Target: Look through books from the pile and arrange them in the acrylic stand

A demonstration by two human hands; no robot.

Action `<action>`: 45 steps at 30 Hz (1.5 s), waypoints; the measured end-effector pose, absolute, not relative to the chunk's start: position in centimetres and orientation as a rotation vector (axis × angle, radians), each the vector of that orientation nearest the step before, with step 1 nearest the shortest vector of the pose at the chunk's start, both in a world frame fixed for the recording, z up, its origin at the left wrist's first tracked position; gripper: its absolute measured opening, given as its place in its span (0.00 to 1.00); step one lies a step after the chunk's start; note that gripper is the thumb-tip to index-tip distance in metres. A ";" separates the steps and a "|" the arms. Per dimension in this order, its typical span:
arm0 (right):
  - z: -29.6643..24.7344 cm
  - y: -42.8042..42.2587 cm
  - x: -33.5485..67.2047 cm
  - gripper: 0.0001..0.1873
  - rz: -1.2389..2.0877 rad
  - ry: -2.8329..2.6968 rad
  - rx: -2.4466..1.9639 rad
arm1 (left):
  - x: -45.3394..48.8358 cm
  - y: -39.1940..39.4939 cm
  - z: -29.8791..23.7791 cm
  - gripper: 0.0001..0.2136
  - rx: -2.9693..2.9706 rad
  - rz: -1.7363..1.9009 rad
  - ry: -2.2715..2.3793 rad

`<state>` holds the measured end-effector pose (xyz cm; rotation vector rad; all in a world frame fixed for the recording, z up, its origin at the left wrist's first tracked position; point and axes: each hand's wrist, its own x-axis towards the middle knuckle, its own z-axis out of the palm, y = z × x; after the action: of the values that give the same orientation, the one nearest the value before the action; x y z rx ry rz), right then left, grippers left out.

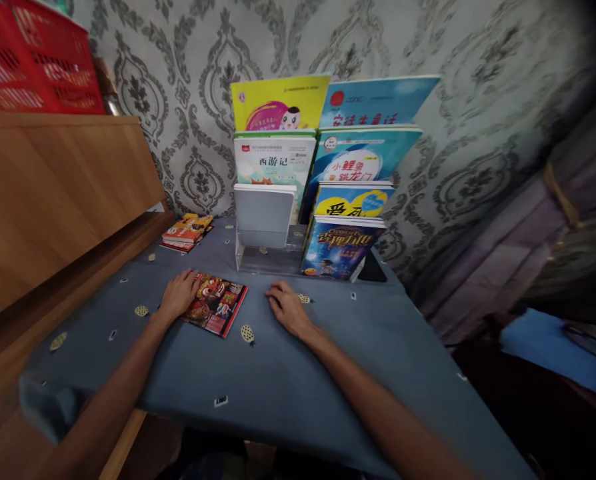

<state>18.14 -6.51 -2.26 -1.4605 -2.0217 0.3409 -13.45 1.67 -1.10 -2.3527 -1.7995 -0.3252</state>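
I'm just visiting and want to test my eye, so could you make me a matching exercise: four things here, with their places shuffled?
Things
1. Left hand
2. Right hand
3. Basket
4. Rack

Places
A. On the wooden cabinet
B. On the booklet
C. Toward the patterned wall, with books in it
D. Right of the booklet, apart from it

Pairs: 1-B; 2-D; 3-A; 4-C
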 end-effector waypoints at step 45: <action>0.5 -12.3 23.1 0.13 0.073 -2.268 -1.621 | 6.3 -9.9 2.6 0.18 -2.700 0.023 -1.338</action>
<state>23.08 -12.31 0.50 -1.6207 -2.2678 0.0733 6.31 -9.87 2.65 -2.7000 -1.3382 0.0229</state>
